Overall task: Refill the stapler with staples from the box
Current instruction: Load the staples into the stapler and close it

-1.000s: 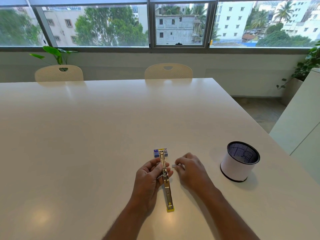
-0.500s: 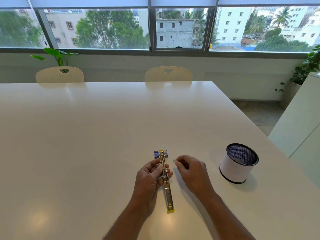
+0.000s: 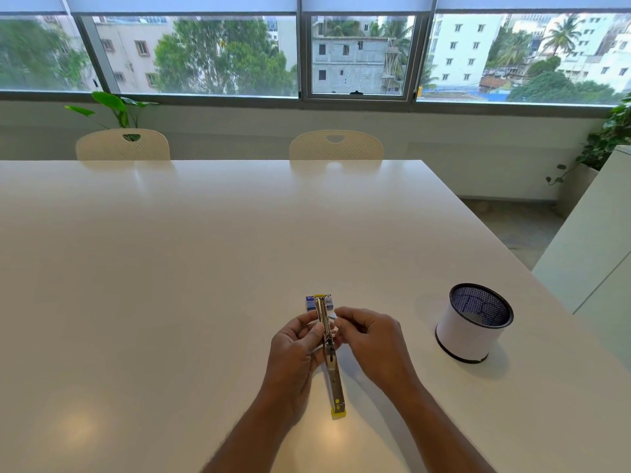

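**Stapler opened, strip at the channel, not yet seated**

The long metal stapler with yellow ends is held swung open by the left hand, whose fingers are closed round its middle. Beyond its far tip, the small blue staple box lies on the white table. A short silvery staple strip is pinched in the right hand, just beside the channel. Loading and closing appear to be left.

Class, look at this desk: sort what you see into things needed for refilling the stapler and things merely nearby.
Needed: stapler, opened out flat; staple box; staple strip; left hand; right hand.

Merely nearby: mesh pen holder; two chairs; plants.
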A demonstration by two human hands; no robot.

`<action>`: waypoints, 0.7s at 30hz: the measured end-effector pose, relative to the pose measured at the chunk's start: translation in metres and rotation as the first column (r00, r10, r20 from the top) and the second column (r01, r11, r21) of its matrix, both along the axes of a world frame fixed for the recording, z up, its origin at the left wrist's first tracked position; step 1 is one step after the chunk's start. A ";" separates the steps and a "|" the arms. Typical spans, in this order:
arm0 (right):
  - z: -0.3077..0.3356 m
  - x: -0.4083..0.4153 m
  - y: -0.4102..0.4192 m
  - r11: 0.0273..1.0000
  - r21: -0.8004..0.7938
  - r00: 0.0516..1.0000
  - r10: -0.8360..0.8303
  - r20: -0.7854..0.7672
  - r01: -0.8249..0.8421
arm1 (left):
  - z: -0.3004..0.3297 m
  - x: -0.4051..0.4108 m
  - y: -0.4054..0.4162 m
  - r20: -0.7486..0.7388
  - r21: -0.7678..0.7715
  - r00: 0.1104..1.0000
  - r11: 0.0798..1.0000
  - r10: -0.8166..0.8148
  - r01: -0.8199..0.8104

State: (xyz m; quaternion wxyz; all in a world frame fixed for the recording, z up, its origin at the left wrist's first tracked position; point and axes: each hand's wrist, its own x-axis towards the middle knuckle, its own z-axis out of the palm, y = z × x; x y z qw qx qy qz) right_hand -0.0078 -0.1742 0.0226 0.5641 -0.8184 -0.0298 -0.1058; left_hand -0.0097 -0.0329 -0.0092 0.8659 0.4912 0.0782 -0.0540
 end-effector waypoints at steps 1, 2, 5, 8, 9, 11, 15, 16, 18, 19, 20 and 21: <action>0.001 0.000 0.000 1.000 0.003 1.000 0.001 0.013 -0.001 | 0.000 0.000 0.000 0.001 -0.001 1.000 1.000 -0.001 0.001; 0.003 0.000 0.000 1.000 0.007 1.000 0.007 0.029 -0.007 | 0.000 0.000 0.000 0.001 0.000 1.000 1.000 -0.001 0.001; 0.003 -0.001 0.001 0.999 -0.016 0.997 0.049 0.063 -0.048 | -0.002 0.001 0.000 0.000 0.009 1.000 1.000 0.006 -0.006; 0.000 0.000 0.001 0.996 -0.060 0.995 0.074 0.070 -0.070 | -0.002 0.001 0.000 -0.002 0.007 1.000 1.000 0.015 -0.015; 0.000 0.000 0.001 0.994 -0.085 0.994 0.080 0.075 -0.073 | -0.002 0.001 0.000 0.000 0.004 1.000 1.000 0.016 -0.016; 0.000 0.001 0.001 0.987 -0.143 0.991 0.091 0.095 -0.077 | -0.001 0.000 0.000 0.006 -0.004 1.000 1.000 0.012 -0.012; 0.005 0.004 0.000 0.971 -0.210 0.986 0.140 0.088 -0.119 | -0.001 -0.001 0.001 0.011 -0.007 1.000 1.000 0.005 -0.005; 0.006 0.005 -0.001 0.964 -0.230 0.985 0.154 0.074 -0.133 | -0.001 0.000 0.001 0.012 -0.011 1.000 1.000 0.003 -0.003; 0.008 0.009 -0.002 0.946 -0.284 0.984 0.173 0.044 -0.154 | 0.000 -0.001 0.001 0.012 -0.025 1.000 1.000 -0.001 0.002; 0.009 0.012 -0.003 0.939 -0.300 0.983 0.181 0.022 -0.166 | 0.000 -0.001 0.001 0.011 -0.031 1.000 1.000 -0.004 0.004; 0.011 0.014 -0.005 0.934 -0.306 0.982 0.191 -0.002 -0.182 | 0.001 -0.001 0.001 0.012 -0.037 1.000 0.999 -0.006 0.007; 0.012 0.016 -0.005 0.929 -0.312 0.979 0.201 -0.025 -0.199 | 0.001 -0.001 0.001 0.012 -0.043 1.000 0.999 -0.008 0.008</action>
